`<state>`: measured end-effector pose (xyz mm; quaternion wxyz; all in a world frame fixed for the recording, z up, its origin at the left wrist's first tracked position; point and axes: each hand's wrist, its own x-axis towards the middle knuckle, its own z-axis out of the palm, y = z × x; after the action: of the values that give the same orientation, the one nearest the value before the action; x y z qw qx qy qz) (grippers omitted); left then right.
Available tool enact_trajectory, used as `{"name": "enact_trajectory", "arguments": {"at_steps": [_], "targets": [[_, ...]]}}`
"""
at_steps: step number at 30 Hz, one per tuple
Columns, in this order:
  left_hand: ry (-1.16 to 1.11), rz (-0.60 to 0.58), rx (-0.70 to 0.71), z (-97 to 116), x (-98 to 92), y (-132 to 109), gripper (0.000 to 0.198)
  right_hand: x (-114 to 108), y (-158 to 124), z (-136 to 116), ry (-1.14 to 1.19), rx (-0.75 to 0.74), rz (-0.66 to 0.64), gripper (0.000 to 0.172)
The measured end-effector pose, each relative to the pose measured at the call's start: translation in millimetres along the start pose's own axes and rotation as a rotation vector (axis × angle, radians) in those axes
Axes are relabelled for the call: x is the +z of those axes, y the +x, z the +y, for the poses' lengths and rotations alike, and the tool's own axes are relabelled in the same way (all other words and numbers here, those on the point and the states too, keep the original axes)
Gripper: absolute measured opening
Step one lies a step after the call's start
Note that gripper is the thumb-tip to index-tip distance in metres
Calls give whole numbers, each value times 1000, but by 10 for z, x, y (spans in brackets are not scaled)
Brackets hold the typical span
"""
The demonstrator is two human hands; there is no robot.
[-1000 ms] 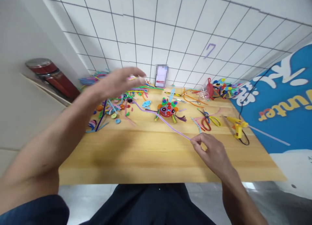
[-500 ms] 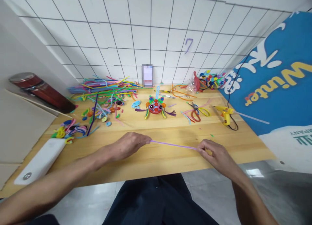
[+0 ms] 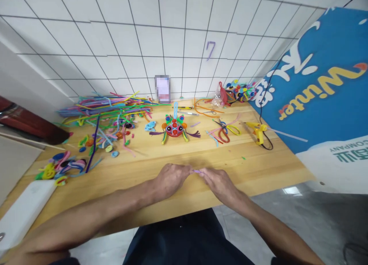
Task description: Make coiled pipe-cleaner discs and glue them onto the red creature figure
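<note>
A short stretch of thin, fuzzy purple pipe cleaner [image 3: 197,171] shows, its long axis running left to right, the right end slightly nearer. It lies between the two hands, over the near part of the pale wooden table [image 3: 273,165]. The left hand [image 3: 175,178], fingers drawn together, pinches it from the left; the right hand [image 3: 220,182], likewise nearly closed, pinches it from the right. The fingers hide its ends.

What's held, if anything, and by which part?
A lilac pipe cleaner, gripped by the left hand and right hand on either side of a short visible stretch; whether at its ends is hidden.
</note>
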<state>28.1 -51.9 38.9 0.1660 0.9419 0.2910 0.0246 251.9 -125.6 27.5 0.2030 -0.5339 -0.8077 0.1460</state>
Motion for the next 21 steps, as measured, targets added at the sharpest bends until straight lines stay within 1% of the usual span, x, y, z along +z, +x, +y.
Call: {"name": "enact_trajectory", "arguments": {"at_steps": [3,6,8,12,18,21], "targets": [[-45,45,17,-115,83,-52,32,-167,-83,183,-51,-61,17,48],[-74,71,57,-212,151,-99,37,-314,-120,273,-42,-68,-10,46],[-70,94,70,-250,181,-113,43,-369,-111,300,-9,-57,-34,43],[-92,161,37,-315,222,-140,48,-458,-55,387,44,5,-51,36],[-35,155,21,-411,290,-184,46,-632,-6,606,15,25,-100,36],[-12,174,35,-425,323,-168,46,-682,18,723,-12,66,-75,35]]}}
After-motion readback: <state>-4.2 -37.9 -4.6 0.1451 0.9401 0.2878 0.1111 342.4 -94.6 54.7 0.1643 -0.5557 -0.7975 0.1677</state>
